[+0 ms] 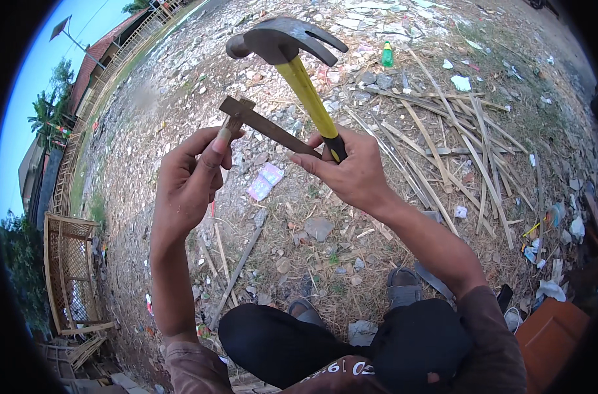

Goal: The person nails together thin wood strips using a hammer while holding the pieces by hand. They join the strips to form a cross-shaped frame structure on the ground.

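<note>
My right hand (355, 164) is closed round the black grip of a claw hammer (309, 95), whose yellow shaft rises up and left to a dark steel head. That hand's thumb and fingers also pinch the lower right end of a brown wooden strip (273, 131). At the strip's other end, a short piece of wood (241, 111) crosses it. My left hand (191, 174) is closed on this crossing, its thumb lying along the short piece. Any nail at the joint is too small to make out.
Loose wooden strips (469, 141) lie piled on the stony ground to the right. A green bottle (387, 55) stands beyond them. A pink packet (265, 181) lies below my hands. At the left is a woven bamboo frame (69, 272); an orange-brown object (552, 345) sits at the lower right.
</note>
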Available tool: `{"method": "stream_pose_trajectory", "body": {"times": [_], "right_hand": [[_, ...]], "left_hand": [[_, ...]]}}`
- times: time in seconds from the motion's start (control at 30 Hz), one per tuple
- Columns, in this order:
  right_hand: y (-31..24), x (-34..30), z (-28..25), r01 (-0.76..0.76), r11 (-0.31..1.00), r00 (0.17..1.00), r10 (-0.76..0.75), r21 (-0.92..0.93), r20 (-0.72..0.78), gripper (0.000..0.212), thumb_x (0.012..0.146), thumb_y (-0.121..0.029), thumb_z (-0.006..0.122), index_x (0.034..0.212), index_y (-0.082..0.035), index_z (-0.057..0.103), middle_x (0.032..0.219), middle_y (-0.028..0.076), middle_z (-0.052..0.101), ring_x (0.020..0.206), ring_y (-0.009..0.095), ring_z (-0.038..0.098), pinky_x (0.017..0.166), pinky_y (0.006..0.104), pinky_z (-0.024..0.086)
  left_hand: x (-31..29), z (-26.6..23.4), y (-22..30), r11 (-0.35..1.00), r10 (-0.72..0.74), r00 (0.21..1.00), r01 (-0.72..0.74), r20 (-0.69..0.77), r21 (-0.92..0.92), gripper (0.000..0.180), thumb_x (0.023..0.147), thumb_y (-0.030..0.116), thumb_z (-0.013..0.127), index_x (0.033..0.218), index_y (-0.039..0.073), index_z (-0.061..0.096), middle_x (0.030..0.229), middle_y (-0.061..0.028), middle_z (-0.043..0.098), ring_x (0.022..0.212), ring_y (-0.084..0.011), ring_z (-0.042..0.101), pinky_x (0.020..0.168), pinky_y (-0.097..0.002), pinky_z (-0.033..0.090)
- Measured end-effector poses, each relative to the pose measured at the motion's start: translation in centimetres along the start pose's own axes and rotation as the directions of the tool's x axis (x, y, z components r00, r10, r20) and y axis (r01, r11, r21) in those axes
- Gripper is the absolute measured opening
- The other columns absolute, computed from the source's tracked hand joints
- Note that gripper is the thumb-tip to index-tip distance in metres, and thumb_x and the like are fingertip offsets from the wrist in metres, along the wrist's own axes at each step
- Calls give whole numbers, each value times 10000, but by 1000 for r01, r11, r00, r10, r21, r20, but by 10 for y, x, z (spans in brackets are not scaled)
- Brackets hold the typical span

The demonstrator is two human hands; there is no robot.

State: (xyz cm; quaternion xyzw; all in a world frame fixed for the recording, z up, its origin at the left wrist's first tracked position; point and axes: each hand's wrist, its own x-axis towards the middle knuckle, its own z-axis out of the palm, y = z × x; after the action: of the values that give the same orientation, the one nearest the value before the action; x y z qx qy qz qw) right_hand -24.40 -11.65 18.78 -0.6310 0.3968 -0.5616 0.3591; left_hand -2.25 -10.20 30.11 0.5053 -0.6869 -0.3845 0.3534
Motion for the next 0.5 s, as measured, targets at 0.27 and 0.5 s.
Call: {"method": "stream_pose_trajectory", "body": {"times": [0.27,0.5], "right_hand": [[-6,4,-3,-63,993,997,66,-101,27,325,817,-292,834,893,-8,696,582,-1,591,509,69,530,468,263,377],[2,-3,0,-99,991,991,106,-88,80,375,815,-333,834,947,-9,701,596,-11,590,532,59,534,487,259,395]], "left_hand": [[-4,-14,-3,999,-34,995,37,90,-31,329,1044,272,542,1209,9,650,744,44,519,530,4,368,452,-189,269],[-5,-12,-7,993,-113,991,115,76,-22,344,1050,279,526,1217,-2,636,733,51,496,519,6,347,442,-179,246]]}}
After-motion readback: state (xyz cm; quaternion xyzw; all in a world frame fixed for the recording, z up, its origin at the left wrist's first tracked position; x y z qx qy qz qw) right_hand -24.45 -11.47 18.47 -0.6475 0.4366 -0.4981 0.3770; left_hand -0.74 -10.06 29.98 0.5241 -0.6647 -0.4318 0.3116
